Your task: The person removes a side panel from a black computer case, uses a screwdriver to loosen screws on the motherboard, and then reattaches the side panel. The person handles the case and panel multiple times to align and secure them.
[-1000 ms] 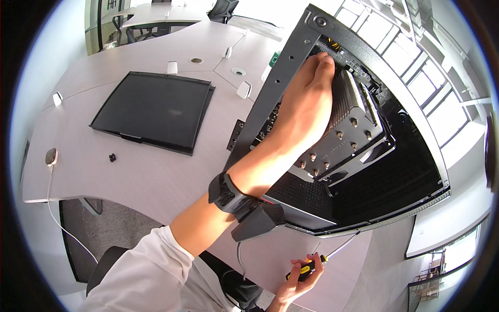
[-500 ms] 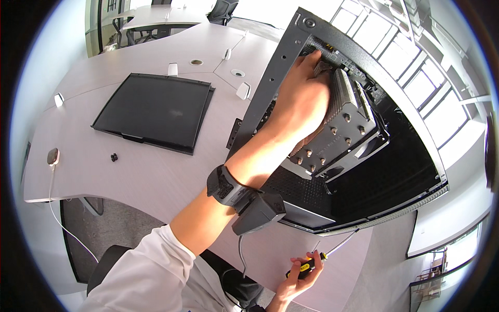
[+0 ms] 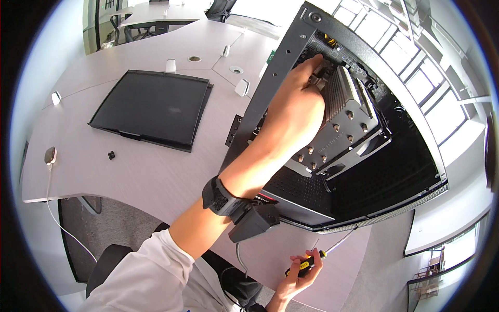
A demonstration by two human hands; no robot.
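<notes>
While the right hand [image 3: 299, 273] waits low at about five o'clock, its fingers are curled shut around a yellow-and-black screwdriver [image 3: 317, 257] whose thin shaft points up toward the case and touches nothing. Above it, at the centre, the left forearm carries a black wrist strap [image 3: 223, 196] with a small dark box hanging from it. That arm runs up toward one o'clock into the open computer case [image 3: 364, 208], which stands tilted on the pale desk [image 3: 130, 171].

The left hand [image 3: 296, 112] is deep inside the case, its fingers pressed against the top end of the finned cooler [image 3: 348, 119]; whether they pinch a clip or cable there I cannot tell, since the fingertips are hidden behind the fins. Compared with a second ago, the hand has slid from the case's upper rim down and in beside the cooler, which suggests the work has settled on something at the cooler's head.

Farther out, at ten o'clock, the dark side panel [image 3: 150, 109] lies flat on the desk, with a small black screw [image 3: 110, 155] near its lower left corner. At nine o'clock a grey puck [image 3: 50, 155] trails a white cable.
</notes>
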